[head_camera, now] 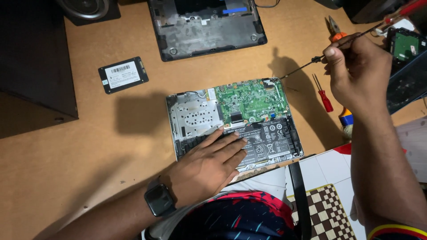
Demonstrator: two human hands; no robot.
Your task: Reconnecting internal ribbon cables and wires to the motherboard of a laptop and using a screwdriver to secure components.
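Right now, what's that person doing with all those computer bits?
A person has an opened laptop on the table, its green circuit board and black battery showing. The left hand lies flat on the battery. The right hand holds a long screwdriver with its tip at the laptop's top corner. A small red screwdriver lies nearby.

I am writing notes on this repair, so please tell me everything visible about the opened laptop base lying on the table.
The opened laptop base lies flat on the brown wooden table, its bottom cover off. Inside are a green circuit board at upper right, a perforated silver metal plate at left and a flat black battery along the near edge. The left hand presses flat on the battery. The right hand holds a long thin screwdriver whose tip reaches the base's upper right corner.
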